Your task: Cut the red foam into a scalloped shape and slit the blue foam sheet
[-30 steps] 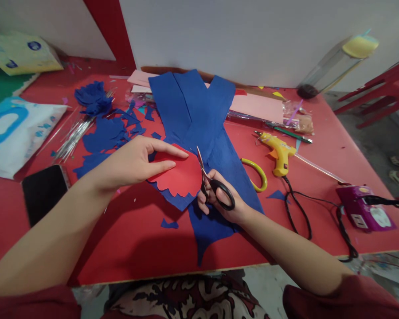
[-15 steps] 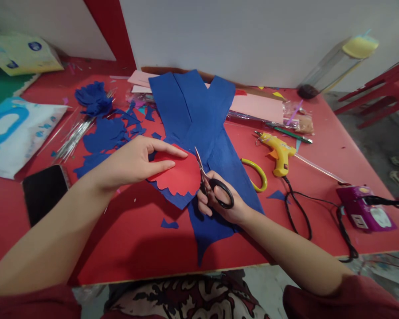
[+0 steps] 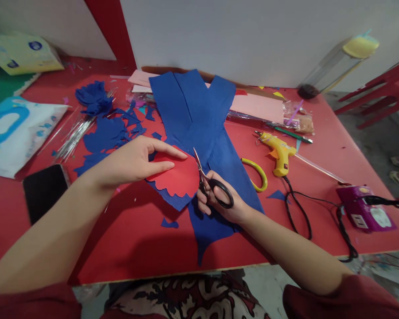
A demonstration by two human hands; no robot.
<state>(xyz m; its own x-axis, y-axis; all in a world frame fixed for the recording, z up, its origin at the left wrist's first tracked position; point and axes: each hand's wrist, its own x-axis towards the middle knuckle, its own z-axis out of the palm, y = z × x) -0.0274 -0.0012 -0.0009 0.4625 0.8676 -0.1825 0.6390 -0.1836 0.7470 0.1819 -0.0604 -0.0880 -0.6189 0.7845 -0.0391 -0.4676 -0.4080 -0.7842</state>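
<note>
My left hand (image 3: 142,161) grips a red paper template (image 3: 179,175) with a scalloped edge, thumb and forefinger on top of it. Under the template lies a blue paper piece (image 3: 176,201), which sticks out at the lower edge. In my right hand (image 3: 224,199) is a pair of scissors (image 3: 223,193) with black handles. Their blades are parted at the right edge of the template and the blue piece. Beneath both hands, long blue paper strips (image 3: 202,115) lie crossed on the red table (image 3: 119,248).
Blue cut petals (image 3: 104,133), a blue paper flower (image 3: 95,97) and wire stems (image 3: 75,137) lie left, near a phone (image 3: 44,190). To the right are a yellow glue gun (image 3: 279,153), a yellow handle (image 3: 257,175), a green cutter (image 3: 292,134) and a purple power box (image 3: 365,208) with cords.
The red template and blue piece have shifted slightly left and turned a little. The scissor blades have moved slightly left. Everything else stays as it was.
</note>
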